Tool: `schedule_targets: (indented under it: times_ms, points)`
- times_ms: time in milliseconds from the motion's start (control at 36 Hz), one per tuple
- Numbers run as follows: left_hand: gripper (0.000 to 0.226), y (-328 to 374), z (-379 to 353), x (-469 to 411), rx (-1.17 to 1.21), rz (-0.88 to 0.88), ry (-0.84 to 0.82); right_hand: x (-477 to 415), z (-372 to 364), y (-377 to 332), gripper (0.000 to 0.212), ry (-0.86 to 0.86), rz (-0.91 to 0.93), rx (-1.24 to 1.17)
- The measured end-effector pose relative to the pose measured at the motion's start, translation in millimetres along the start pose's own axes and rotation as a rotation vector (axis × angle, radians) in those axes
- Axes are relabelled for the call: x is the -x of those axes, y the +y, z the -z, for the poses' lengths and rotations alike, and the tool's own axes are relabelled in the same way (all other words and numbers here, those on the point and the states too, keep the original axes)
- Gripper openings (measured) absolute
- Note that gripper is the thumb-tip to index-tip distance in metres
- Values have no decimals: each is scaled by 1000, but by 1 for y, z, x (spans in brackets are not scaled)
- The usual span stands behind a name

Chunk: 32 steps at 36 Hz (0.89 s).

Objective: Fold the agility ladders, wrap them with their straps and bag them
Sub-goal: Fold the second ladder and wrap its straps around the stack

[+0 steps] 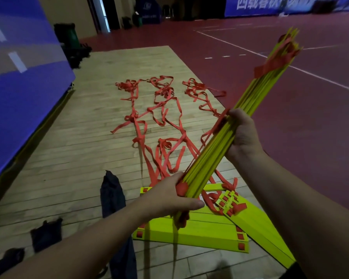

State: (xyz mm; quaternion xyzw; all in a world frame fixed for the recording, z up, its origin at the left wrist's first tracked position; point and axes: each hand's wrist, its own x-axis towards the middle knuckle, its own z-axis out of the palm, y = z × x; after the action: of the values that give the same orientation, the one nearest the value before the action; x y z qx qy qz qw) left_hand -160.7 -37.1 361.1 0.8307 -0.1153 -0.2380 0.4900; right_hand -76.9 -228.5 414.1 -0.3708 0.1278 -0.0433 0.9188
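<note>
We stand over a pale wooden floor [69, 137], with a blue wall pad [18, 87] along its left side. Loose red straps [161, 117] lie tangled on the boards in three rough lines that run away from us. Near our feet are two folded stacks of yellow rungs. One flat stack [199, 232] lies crosswise, and the slanted stack [260, 228] angles toward the lower right. A dark bag [113, 196] lies crumpled just left of them.

Above the stacks we hold a bundle of yellow rungs [250, 95] off the floor. Its long axis runs diagonally, with the near end low at centre and the far end raised toward the upper right, where red strap is bunched on it.

Our right hand [244, 133] grips the bundle near its middle with the fingers curled round it. Our left hand [169, 196] clasps the low end, thumb laid across the near face. Its fingers seem to press a wad of red strap against the rungs, though the view there is unclear.
</note>
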Motion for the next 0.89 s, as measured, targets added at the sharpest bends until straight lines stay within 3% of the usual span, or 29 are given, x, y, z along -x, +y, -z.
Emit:
schedule_targets:
  times_ms: [139, 278, 333, 389, 417, 472, 528, 583, 667, 750, 889]
  points:
    - [56, 10, 20, -3, -49, 6, 194, -7, 12, -3, 12, -4, -101, 26]
    - [53, 10, 52, -1, -290, -3, 308, -6, 34, 6, 40, -32, -425, 238]
    - [52, 7, 58, 0, -395, -7, 309, -1, 36, 5, 51, -87, -594, 563]
    - [44, 2, 65, 2, -494, -13, 293, 11, 31, -3, 54, -180, -668, 1061]
    - [42, 0, 69, 3, -552, -17, 282, 16, 28, -8, 52, -238, -609, 1284]
    - [40, -3, 76, 4, -696, -42, 261, 20, 22, -14, 45, -355, -316, 1506]
    - [39, -6, 78, 5, -815, -83, 237, 22, 19, -13, 47, -466, -3, 1589]
    - [39, -6, 79, 6, -932, -125, 192, 26, 15, -6, 64, -617, 87, 1666]
    - [41, -4, 76, 9, -1070, -217, 116, 27, 17, 20, 68, -853, -116, 1769]
    - [44, -6, 74, 12, -1117, -344, 67, 27, 21, 42, 34, -988, -246, 1839]
    - [38, -4, 74, 17, -1154, -583, -2, 27, 28, 56, 20, -1057, -573, 1531]
